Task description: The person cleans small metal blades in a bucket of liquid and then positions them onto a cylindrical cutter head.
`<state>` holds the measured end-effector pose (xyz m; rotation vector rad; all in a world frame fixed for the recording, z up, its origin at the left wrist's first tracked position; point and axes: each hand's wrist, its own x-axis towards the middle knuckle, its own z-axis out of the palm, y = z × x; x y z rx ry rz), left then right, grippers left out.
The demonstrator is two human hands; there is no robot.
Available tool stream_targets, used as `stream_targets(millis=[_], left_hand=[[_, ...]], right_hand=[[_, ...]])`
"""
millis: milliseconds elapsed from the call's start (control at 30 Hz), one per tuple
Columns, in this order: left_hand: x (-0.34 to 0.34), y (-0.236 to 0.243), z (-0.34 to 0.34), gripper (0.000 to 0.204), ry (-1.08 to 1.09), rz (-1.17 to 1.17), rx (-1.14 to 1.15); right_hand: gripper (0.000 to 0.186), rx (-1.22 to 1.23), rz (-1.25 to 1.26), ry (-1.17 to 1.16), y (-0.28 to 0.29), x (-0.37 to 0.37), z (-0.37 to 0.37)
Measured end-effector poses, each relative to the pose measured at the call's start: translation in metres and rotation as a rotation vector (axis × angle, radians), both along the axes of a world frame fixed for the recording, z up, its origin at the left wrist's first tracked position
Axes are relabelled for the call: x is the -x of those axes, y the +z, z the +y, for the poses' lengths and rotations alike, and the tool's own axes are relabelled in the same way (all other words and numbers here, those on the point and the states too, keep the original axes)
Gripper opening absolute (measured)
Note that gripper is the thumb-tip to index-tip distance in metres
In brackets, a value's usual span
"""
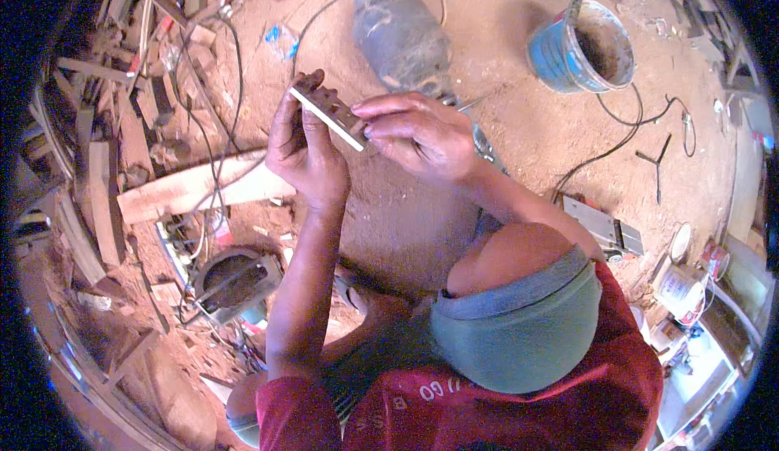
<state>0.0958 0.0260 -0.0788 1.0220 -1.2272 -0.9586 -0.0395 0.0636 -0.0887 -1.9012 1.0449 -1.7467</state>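
In front of me, above a brown surface point(406, 215), I hold a short, dark brown carved piece of wood point(331, 116) with a notched, bumpy face and a straight pale edge. It slants from upper left to lower right. My left hand point(310, 155) grips it from below, with the thumb against the pale edge and the fingertips curled over its far end. The fingers and thumb of my right hand point(422, 133) pinch around its right end. A watch point(482, 142) sits on my right wrist.
A blue bucket point(558, 57) stands at the far right, and a stuffed grey sack point(399, 37) lies ahead. Wood offcuts point(104, 199) crowd the left, beside a pale plank point(195, 187) and a dark machine point(235, 280). A black cable point(596, 159) crosses the dusty floor.
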Motion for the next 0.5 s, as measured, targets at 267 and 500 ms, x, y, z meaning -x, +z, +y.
stream_targets(millis=[267, 500], left_hand=[[0.048, 0.027, -0.012, 0.028, -0.385, -0.239, 0.237], [0.024, 0.065, -0.051, 0.03, -0.526, -0.527, 0.322]], right_hand=[[0.014, -0.274, -0.497, -0.23, 0.033, 0.074, 0.017], [0.02, -0.469, -0.676, -0.646, 0.041, 0.261, 0.041]])
